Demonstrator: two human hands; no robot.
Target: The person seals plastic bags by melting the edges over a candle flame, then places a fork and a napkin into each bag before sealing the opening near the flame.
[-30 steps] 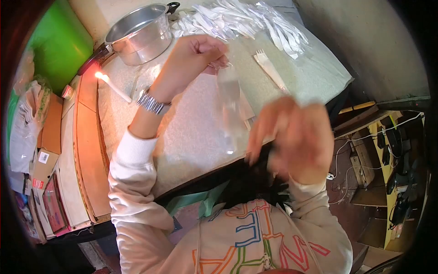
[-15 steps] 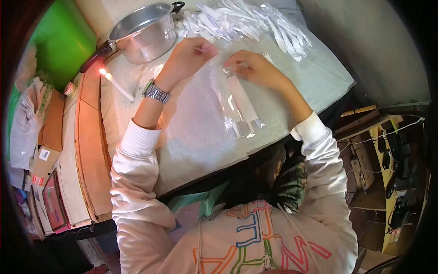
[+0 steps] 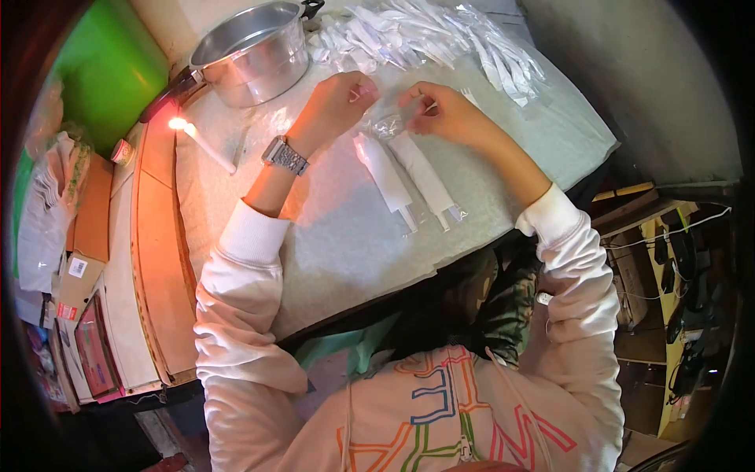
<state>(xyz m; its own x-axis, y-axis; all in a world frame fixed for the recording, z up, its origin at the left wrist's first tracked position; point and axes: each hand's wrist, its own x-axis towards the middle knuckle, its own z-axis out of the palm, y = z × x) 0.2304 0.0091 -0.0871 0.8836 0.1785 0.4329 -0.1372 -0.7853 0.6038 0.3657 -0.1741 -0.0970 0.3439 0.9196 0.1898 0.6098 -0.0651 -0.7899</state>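
My left hand (image 3: pixel 346 98), with a metal watch on its wrist, is closed at the fingertips on something I cannot make out, perhaps clear plastic. My right hand (image 3: pixel 436 110) is bent inward beside it, fingertips pinched on something too small to name. Just below the hands lie two slim clear packets with white contents, a left packet (image 3: pixel 383 173) and a right packet (image 3: pixel 427 175), side by side on the white-covered table (image 3: pixel 330 259). A lit white candle (image 3: pixel 208 151) leans at the left, its flame away from both hands.
A metal pot (image 3: pixel 252 63) with dark handles stands at the back left. Behind the hands is a pile of wrapped white packets (image 3: pixel 409 35). Cardboard boxes (image 3: pixel 86 228) and plastic bags stand far left, near a green surface (image 3: pixel 106 71). Shelves (image 3: pixel 668 315) are at the right.
My hands have moved slightly right and a little farther apart. The two packets now lie more separated, the left one having shifted left.
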